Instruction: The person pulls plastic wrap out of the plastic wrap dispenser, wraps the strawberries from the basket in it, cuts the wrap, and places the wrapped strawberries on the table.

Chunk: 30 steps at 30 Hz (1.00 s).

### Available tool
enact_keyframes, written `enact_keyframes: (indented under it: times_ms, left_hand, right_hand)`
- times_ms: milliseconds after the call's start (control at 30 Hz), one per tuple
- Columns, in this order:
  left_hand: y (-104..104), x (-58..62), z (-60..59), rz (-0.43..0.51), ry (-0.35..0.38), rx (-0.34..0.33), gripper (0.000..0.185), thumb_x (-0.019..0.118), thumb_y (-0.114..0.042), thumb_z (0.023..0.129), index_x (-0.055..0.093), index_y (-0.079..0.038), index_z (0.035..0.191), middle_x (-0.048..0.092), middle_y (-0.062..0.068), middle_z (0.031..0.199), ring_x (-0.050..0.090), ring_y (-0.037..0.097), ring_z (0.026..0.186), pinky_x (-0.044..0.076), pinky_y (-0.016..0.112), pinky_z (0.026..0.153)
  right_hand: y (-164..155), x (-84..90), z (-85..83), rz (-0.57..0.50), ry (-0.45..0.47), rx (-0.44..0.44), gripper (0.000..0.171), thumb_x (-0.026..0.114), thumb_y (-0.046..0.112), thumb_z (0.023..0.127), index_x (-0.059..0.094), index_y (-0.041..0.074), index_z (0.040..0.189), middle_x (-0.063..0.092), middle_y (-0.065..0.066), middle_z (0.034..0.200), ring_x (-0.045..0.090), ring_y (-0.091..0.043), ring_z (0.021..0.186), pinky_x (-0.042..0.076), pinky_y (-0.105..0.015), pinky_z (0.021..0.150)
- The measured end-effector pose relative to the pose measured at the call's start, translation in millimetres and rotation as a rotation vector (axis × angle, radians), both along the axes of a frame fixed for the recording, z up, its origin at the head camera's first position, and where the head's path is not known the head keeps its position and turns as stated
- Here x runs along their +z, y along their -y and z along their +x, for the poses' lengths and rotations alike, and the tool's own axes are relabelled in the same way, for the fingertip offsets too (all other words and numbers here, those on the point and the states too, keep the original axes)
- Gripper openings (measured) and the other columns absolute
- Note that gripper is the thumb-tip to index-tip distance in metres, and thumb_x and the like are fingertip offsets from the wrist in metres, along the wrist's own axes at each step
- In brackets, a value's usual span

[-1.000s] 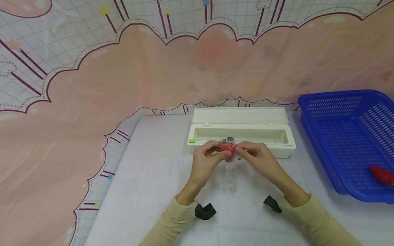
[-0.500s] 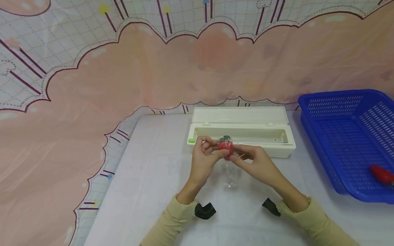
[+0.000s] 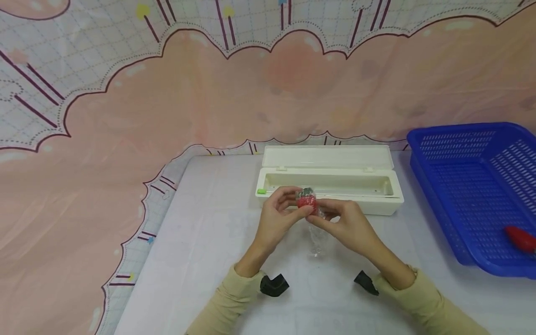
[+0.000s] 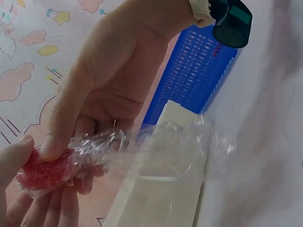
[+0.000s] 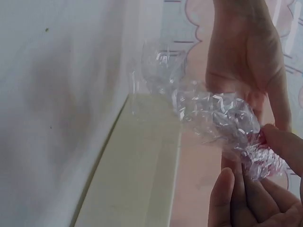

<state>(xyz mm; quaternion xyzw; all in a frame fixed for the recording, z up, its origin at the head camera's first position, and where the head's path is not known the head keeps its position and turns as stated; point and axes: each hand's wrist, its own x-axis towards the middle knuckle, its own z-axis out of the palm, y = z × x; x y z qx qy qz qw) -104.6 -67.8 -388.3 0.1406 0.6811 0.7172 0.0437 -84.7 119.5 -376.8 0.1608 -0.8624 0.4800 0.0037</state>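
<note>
Well, red bundle (image 3: 307,199) in left grip (image 3: 276,215)

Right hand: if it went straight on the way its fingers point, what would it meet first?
The red wrapped item, which the right hand appears to pinch; just past it comes the left hand, though exact depth is unclear.

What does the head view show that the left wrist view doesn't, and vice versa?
Only the head view: the left sleeve, the green tab and the open inside of the white box.
Only the left wrist view: the green patch on the black gadget by the right sleeve.
Both: the left hand and right hand holding the strawberry-shaped thing in its clear wrap, the box, the blue basket and the printed curtain.
</note>
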Motion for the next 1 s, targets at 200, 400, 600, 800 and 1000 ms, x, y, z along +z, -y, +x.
enact_keyframes:
  times_ms: [200,400,600,800,1000]
  left_hand:
    - [8.2,3.3,-3.2,-0.05,0.022,-0.066,0.045,0.075,-0.003,0.087,0.055,0.001,0.128,0.063,0.019,0.122,0.065,0.017,0.108,0.055,0.029,0.092]
    - [16.2,9.2,-8.0,-0.105,-0.025,-0.143,0.05,0.073,0.0,0.087,0.054,0.004,0.134,0.057,0.022,0.135,0.059,0.02,0.12,0.051,0.028,0.098]
    - [17.6,11.1,-7.3,-0.121,-0.011,-0.085,0.049,0.077,0.0,0.084,0.057,0.006,0.128,0.063,0.017,0.123,0.063,0.018,0.111,0.055,0.03,0.092]
    - [15.5,8.6,-4.0,-0.109,0.035,-0.009,0.041,0.079,-0.002,0.083,0.059,0.002,0.118,0.064,0.014,0.115,0.062,0.017,0.105,0.055,0.028,0.088]
    - [17.2,8.0,-1.0,-0.111,0.053,-0.022,0.046,0.08,0.0,0.081,0.053,0.001,0.118,0.065,0.013,0.111,0.064,0.016,0.1,0.055,0.024,0.08]
  right_hand:
    - [-3.7,1.2,-1.7,0.021,0.004,0.038,0.039,0.077,0.022,0.087,0.071,0.002,0.12,0.075,-0.007,0.107,0.067,-0.011,0.082,0.055,-0.026,0.07]
    - [-5.9,1.5,-3.5,0.016,0.025,0.128,0.039,0.071,0.018,0.092,0.066,0.002,0.127,0.074,-0.004,0.108,0.067,-0.013,0.086,0.057,-0.029,0.073]
    - [-5.8,0.7,-4.1,-0.011,0.045,0.168,0.042,0.063,0.019,0.098,0.058,0.003,0.137,0.071,-0.007,0.118,0.065,-0.021,0.088,0.053,-0.025,0.067]
    - [-5.9,0.0,-3.8,0.006,0.014,0.133,0.038,0.062,0.019,0.099,0.061,0.006,0.135,0.07,-0.006,0.121,0.061,-0.016,0.089,0.053,-0.029,0.071]
    - [-9.5,-1.1,-4.1,0.023,-0.023,0.102,0.033,0.067,0.018,0.095,0.068,0.007,0.126,0.072,-0.005,0.115,0.063,-0.015,0.092,0.055,-0.033,0.075]
